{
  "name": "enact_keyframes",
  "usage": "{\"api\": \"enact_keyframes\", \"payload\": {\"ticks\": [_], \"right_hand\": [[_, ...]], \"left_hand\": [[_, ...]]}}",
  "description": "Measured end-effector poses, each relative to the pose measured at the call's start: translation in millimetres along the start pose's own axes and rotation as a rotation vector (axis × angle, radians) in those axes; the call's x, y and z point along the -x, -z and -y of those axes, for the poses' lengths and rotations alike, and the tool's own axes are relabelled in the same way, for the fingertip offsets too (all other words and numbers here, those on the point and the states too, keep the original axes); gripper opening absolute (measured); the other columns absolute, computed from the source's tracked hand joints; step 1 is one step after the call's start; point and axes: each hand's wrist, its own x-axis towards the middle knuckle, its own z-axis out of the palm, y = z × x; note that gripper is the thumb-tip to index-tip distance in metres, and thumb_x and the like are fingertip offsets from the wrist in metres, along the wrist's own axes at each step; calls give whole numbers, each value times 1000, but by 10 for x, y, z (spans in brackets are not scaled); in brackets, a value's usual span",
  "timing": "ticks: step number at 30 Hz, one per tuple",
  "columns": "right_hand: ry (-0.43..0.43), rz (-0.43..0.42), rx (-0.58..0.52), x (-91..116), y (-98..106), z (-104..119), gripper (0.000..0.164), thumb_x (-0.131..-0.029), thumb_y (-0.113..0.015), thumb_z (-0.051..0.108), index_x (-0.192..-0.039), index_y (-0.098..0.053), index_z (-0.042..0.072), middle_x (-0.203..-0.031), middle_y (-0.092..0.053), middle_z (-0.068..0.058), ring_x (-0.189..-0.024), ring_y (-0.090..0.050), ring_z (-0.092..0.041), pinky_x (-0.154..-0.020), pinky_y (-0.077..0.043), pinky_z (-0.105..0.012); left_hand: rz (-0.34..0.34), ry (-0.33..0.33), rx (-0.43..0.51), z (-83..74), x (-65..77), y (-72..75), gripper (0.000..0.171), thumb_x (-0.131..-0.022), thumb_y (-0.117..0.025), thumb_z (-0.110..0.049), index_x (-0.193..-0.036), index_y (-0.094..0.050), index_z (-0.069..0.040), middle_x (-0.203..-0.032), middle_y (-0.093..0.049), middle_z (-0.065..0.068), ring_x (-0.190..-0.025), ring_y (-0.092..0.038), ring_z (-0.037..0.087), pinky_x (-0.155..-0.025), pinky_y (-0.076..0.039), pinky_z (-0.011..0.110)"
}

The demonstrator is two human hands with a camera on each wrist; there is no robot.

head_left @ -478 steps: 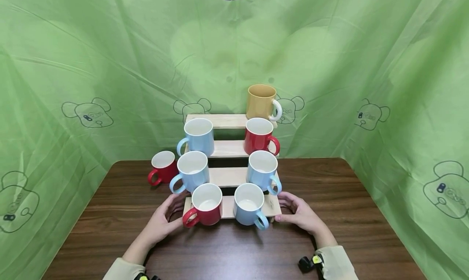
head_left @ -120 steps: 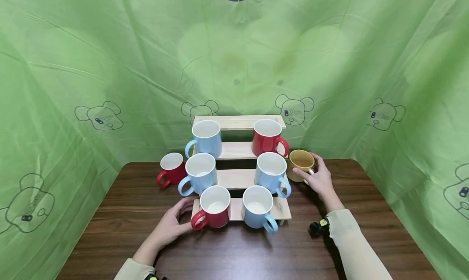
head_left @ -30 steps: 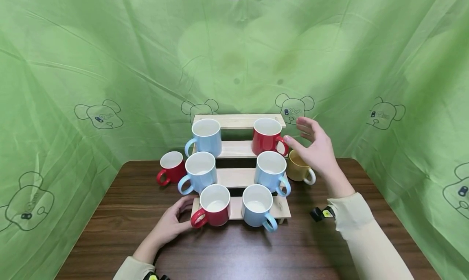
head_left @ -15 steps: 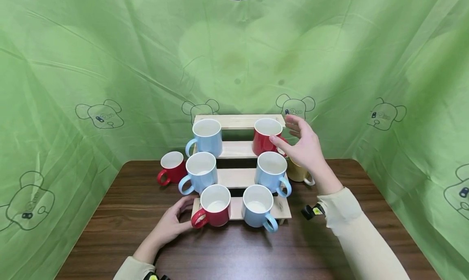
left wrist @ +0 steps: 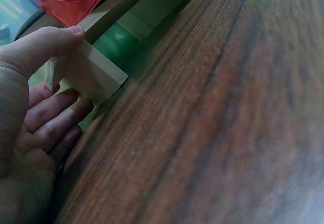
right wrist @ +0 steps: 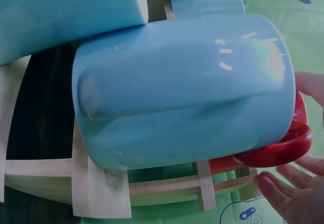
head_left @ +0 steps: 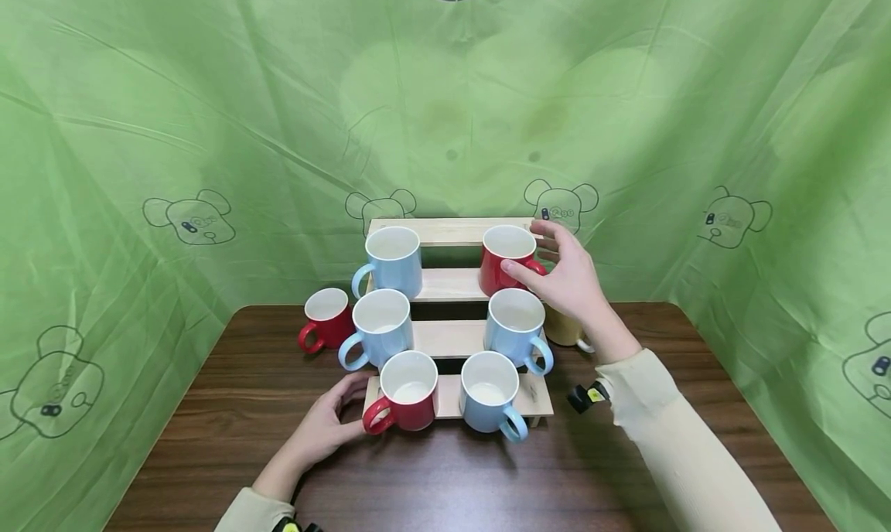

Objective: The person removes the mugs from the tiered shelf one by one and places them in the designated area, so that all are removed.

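My left hand [head_left: 322,425] holds the left end of the tiered wooden rack [head_left: 452,284], low down. In the left wrist view its thumb lies on the rack's bottom shelf [left wrist: 104,11], with the fingers loosely bent by the end support. High on the right, my right hand [head_left: 574,281] is spread around the handle side of a red mug [head_left: 491,267] on the second tier from the top. Its thumb overlaps the mug's front; firm contact cannot be seen. The right wrist view has this mug's red handle [right wrist: 283,150] between thumb and fingers, largely behind a light-blue mug [right wrist: 182,92].
Light-blue mugs [head_left: 392,263] and a front red mug [head_left: 409,397] share the rack. On the wooden table [head_left: 445,485], a red mug [head_left: 329,319] stands left of the rack. A yellow mug [head_left: 562,329] stands right, partly behind my right wrist. Green cloth surrounds the table.
Earlier the yellow mug stood on the top tier; my right hand then held it on the table and let go. Since then that hand has risen leftward to the upper red mug.
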Motion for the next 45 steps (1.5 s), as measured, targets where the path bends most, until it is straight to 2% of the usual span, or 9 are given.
{"api": "enact_keyframes", "payload": {"ticks": [8,18,26,32,45], "right_hand": [[-16,20,6,-53,-32,13,91,-89,-92,44,-161,-47,10,-155,-56,-15,-129,-66,-40,-108,-56,-57],[-23,29,36,-79,-40,14,95,-88,-92,45,-163,-45,11,-157,-54,-14,-131,-63,-38,-105,-57,-58],[-29,22,38,-103,-75,3,96,-85,-94,43,-162,-46,11,-155,-57,-14,-130,-63,-37,-103,-56,-56],[-41,17,43,-111,-81,-4,97,-83,-96,42,-161,-48,12,-153,-59,-12,-130,-63,-36,-103,-55,-56],[-73,18,30,-91,-100,10,91,-85,-96,38,-159,-51,10,-150,-61,-14,-133,-61,-38,-106,-55,-57]], "left_hand": [[1,-4,1,14,-2,-1,67,-92,-90,-14,-151,-57,-11,-142,-69,9,-128,-68,23,-110,-51,24],[2,0,6,7,-25,1,69,-91,-91,-14,-151,-57,-8,-142,-69,9,-128,-68,27,-109,-50,23],[6,-10,6,-4,-22,16,69,-91,-91,-14,-152,-57,-12,-142,-69,7,-127,-68,21,-109,-50,22],[8,-7,4,9,-15,14,68,-92,-90,-14,-152,-57,-13,-143,-69,7,-127,-68,22,-110,-51,24],[10,-20,10,-9,-7,9,68,-92,-89,-12,-151,-57,-9,-142,-68,9,-126,-69,20,-109,-51,24]]}}
